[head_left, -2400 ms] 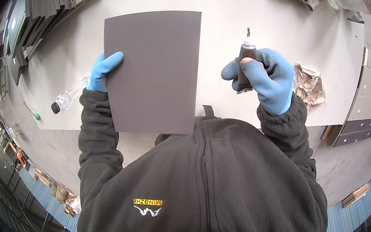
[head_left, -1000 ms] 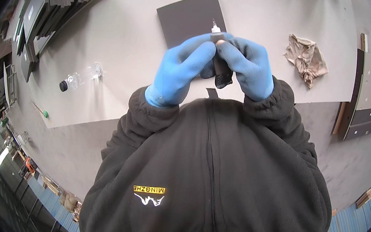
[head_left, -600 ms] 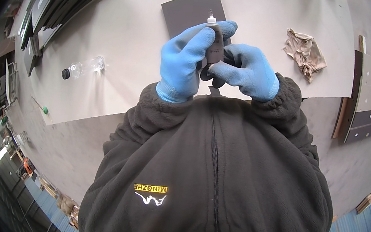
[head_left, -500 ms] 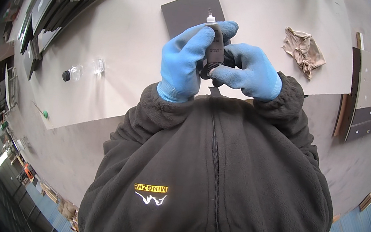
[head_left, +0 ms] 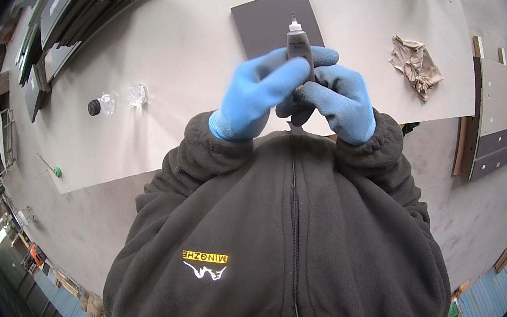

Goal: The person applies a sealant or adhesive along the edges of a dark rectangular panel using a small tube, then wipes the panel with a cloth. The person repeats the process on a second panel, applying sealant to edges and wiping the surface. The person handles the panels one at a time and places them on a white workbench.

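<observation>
Both hands wear blue work gloves with dark palms and fingers. Between them stands a dark grey squeeze tube (head_left: pixel 299 49) with a white collar and a thin nozzle pointing up and away from me. My left hand (head_left: pixel 256 91) grips the tube's middle between thumb and fingers. At the tube's lower end, my right hand (head_left: pixel 343 100) pinches with thumb and fingers; the gloves hide that end. Behind the tube lies a flat dark grey panel (head_left: pixel 257 19) on the pale table (head_left: pixel 175 24).
A crumpled beige cloth (head_left: pixel 415 68) lies to the right. At left are a clear bottle with a black cap (head_left: pixel 94 107) and a green-handled tool (head_left: pixel 57 171). Grey panels (head_left: pixel 67 6) are stacked far left; more boards (head_left: pixel 499 115) stand at right.
My left hand has slid down the tube, toward its lower end, and more of the tube's upper part shows. The tube's lower end is now covered by the gloves.
</observation>
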